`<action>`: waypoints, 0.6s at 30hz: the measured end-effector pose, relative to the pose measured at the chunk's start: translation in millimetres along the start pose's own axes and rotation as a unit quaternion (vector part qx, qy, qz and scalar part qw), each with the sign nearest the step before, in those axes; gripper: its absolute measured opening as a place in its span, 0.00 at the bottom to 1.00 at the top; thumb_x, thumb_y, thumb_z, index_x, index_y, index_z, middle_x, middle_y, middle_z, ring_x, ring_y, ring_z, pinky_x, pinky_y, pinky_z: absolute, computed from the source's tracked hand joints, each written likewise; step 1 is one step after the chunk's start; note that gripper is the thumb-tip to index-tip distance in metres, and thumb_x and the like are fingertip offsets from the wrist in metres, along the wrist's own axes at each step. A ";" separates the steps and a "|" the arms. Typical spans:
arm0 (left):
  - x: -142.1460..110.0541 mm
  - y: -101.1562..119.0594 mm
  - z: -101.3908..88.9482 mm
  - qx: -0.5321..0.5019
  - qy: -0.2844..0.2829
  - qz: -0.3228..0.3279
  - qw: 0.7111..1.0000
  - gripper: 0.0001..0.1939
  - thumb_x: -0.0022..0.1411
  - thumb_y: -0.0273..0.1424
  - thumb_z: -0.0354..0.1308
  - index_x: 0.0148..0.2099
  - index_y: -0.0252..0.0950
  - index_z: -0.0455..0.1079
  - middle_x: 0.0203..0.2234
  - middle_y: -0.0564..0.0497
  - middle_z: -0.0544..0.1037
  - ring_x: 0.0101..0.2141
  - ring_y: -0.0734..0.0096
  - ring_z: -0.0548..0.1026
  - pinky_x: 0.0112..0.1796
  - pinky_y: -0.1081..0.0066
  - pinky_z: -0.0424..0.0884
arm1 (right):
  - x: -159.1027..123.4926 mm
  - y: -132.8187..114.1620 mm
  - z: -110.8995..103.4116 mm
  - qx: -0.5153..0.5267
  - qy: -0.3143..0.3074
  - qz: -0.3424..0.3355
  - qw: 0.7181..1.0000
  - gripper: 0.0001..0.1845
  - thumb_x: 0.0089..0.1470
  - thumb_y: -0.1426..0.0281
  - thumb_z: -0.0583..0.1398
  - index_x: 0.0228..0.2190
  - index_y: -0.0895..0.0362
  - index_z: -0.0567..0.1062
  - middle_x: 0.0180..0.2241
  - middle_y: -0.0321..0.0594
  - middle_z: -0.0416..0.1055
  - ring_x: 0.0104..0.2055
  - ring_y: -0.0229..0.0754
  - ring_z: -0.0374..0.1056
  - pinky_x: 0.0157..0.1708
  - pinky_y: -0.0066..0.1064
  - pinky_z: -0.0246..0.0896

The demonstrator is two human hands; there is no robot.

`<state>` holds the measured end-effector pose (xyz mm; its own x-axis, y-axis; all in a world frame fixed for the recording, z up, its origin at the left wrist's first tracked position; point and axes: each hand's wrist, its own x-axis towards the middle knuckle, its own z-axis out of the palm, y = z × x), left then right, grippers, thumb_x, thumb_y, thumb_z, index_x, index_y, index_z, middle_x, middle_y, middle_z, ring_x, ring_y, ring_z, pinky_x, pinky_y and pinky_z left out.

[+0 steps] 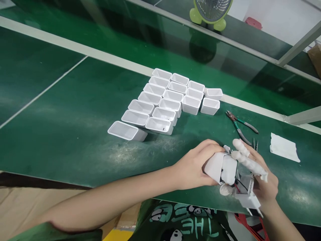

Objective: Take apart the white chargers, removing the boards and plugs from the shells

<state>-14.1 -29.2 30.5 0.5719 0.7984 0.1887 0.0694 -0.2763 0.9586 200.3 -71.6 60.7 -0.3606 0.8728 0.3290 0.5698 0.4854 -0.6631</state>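
Observation:
My left hand [198, 164] is closed around a white plastic case [214, 167], its open end facing right. A white block [229, 170] sits in that opening, and red and black wires [239, 185] come out beside it. My right hand [268, 184], with white coverings on its fingers, is closed on a white plastic part [248, 201] with two thin prongs pointing down. The wires run between the case and this part. Fingers partly hide where the two pieces meet.
Several open white cases [164, 114] stand in rows on the green table [75, 134]. Cutting pliers [238, 124], the tips of another metal tool [255, 144] and a white paper piece [284, 147] lie to the right. A green fan [212, 13] stands behind the frame rail.

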 end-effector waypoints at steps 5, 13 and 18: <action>6.1 -0.8 -4.5 -0.069 -0.015 -0.010 0.997 0.34 0.43 0.39 0.75 0.53 0.38 0.71 0.43 0.46 0.69 0.45 0.59 0.73 0.49 0.61 0.72 | 5.2 0.8 -16.4 0.040 -0.092 -0.023 0.995 0.47 0.50 0.65 0.69 0.66 0.49 0.54 0.66 0.49 0.56 0.65 0.63 0.57 0.58 0.55 0.63; 13.4 3.8 -17.6 -0.319 -0.202 -0.085 0.922 0.46 0.46 0.29 0.73 0.63 0.47 0.53 0.54 0.43 0.70 0.49 0.59 0.76 0.46 0.62 0.75 | 9.0 5.9 -14.1 0.070 -0.118 -0.060 0.989 0.33 0.57 0.70 0.63 0.62 0.47 0.61 0.56 0.50 0.68 0.63 0.55 0.60 0.54 0.47 0.67; 18.0 5.6 -27.0 -0.232 0.020 -0.083 0.969 0.29 0.56 0.42 0.65 0.56 0.41 0.62 0.57 0.42 0.66 0.50 0.61 0.73 0.47 0.65 0.73 | 15.3 7.5 7.4 0.024 0.026 -0.094 0.995 0.22 0.58 0.71 0.62 0.54 0.48 0.70 0.38 0.46 0.75 0.45 0.51 0.71 0.41 0.42 0.72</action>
<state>-25.5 -2.0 45.0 0.5510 0.8342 0.0223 -0.2221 0.1209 0.9675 193.6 -54.9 55.8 -0.4182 0.7689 0.4836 0.4600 0.6384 -0.6171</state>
